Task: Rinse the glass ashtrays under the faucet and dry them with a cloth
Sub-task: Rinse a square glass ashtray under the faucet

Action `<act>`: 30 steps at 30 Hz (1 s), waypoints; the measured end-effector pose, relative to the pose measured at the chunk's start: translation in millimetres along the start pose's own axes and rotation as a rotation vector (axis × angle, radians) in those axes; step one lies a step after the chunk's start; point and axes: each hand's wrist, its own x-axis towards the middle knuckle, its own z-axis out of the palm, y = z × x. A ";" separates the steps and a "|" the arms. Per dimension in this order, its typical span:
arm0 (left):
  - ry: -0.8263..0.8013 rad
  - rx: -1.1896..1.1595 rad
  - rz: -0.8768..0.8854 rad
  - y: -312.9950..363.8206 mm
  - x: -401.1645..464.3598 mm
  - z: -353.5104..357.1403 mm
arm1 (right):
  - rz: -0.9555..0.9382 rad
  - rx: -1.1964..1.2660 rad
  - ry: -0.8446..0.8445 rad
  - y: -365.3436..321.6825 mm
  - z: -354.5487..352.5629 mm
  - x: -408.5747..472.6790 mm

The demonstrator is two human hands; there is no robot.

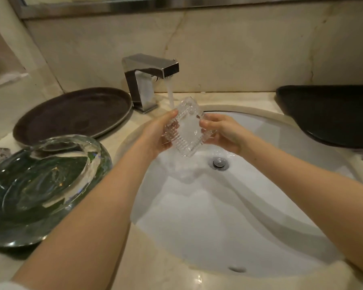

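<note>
Cream marble bench (161, 266) w/ matching marble backsplash (228, 49); mirror frame (113, 6) runs along the top edge. White oval undermount sink (260, 206) set in the bench, chrome drain (219, 163) near its back, overflow slot at the front wall. Square chrome faucet (149, 80) at the back, water running in a stream.

Ribbed clear glass ashtray (186, 127) held tilted over the basin, top corner right under the stream, water spilling off the bottom. Left hand (158, 133) grips its left side, fingers curled round the edge; right hand (220, 129) pinches the right side. Both arms bare.

Left of sink: dark round tray (71, 114) toward the back, big thick green-tinted glass dish (40, 185) nearer, wet-looking. Right of sink: black tray (331, 114), partly out of view.
</note>
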 end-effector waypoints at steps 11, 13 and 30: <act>0.188 0.458 0.221 -0.3 -8.2 8.1 | 0.003 -0.024 -0.118 -9.0 -3.9 -4.8; 0.195 0.312 0.122 -0.5 -3.7 5.3 | 0.005 0.037 -0.087 -9.3 -4.8 -4.3; -0.036 0.216 -0.289 9.2 -33.4 5.6 | 0.376 0.100 -0.007 -28.5 6.8 -28.9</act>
